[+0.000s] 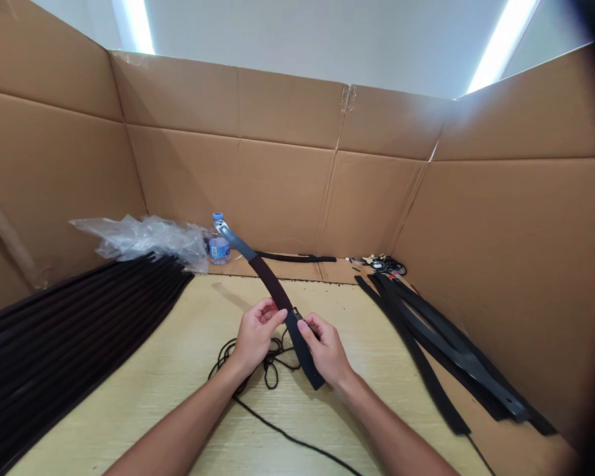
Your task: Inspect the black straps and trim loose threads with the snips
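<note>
A long, curved flat strip (272, 281) slants up and away in front of me. Its far end is bare metal with small holes, its middle is covered in dark brown cord wrapping, and the near end is flat and black. My left hand (255, 334) pinches the strip from the left at the lower edge of the wrapping. At the right side, my right hand (327, 347) is closed on a small dark object with a metal tip (296, 313), lying against the strip; its kind is unclear. Loose black cord (272, 377) lies coiled beneath my left hand and trails toward me.
Many black strips (79, 330) lie side by side at left, below clear plastic bags (143, 238). A water bottle (219, 248) stands at the back. More black strips (441, 350) and a tangle of cord scraps (387, 264) lie at right. Cardboard walls (277, 185) surround the table (178, 423).
</note>
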Demonstrator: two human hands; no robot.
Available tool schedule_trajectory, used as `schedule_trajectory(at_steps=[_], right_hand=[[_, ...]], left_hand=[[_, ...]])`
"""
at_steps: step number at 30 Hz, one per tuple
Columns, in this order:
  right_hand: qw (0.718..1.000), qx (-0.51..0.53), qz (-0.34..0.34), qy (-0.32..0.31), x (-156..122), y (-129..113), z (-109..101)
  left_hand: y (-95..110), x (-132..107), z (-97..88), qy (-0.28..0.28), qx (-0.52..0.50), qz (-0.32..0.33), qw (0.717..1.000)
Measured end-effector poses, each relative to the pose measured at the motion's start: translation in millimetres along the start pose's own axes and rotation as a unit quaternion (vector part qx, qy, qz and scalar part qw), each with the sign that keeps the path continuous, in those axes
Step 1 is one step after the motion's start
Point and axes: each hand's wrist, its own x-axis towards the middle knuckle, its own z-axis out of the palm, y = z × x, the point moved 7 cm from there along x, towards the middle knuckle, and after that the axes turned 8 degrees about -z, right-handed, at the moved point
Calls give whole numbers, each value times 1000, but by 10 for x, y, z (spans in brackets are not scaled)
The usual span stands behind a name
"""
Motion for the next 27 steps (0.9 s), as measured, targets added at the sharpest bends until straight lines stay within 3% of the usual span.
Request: schedule_trajectory(at_steps=[27], right_hand=[[998, -41, -38, 32, 31, -4, -140]], left_hand=[[-82, -24, 89, -28, -9, -19, 999]])
